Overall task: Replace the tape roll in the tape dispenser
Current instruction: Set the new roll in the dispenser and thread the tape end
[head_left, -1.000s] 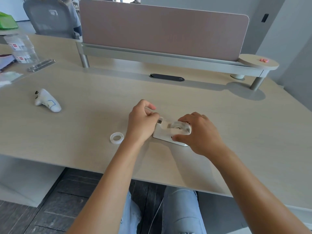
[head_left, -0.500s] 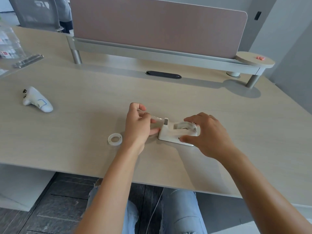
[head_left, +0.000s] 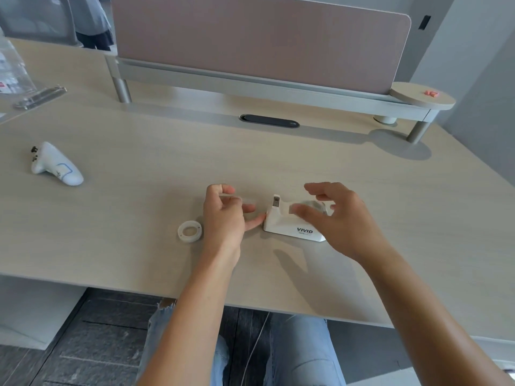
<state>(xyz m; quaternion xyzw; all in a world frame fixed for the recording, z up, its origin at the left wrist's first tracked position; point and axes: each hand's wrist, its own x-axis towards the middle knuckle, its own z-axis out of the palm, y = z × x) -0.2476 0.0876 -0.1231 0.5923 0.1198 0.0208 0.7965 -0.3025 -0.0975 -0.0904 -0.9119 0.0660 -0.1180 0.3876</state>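
A white tape dispenser [head_left: 292, 228] marked VIVID stands on the desk, with a clear tape roll [head_left: 313, 204] seated in it, partly hidden by my fingers. My right hand [head_left: 342, 218] hovers just over the roll with fingers spread, holding nothing. My left hand [head_left: 225, 215] is to the left of the dispenser's cutter [head_left: 276, 201]. Its thumb and fingers pinch a faint clear strip of tape [head_left: 246, 201], and one fingertip touches the dispenser's base. Whether the strip still joins the cutter I cannot tell. A second white tape ring [head_left: 190, 231] lies flat left of my left hand.
A white handheld controller [head_left: 55, 168] lies at the far left. Clear plastic packaging [head_left: 16, 76] and a metal strip [head_left: 40, 97] sit at the back left. A pink divider panel [head_left: 259, 40] on a grey rail runs along the back, above a black cable slot [head_left: 269, 121].
My right hand has let go of the dispenser and lifted with fingers spread. My left hand has drawn the tape strip leftward, away from the cutter.
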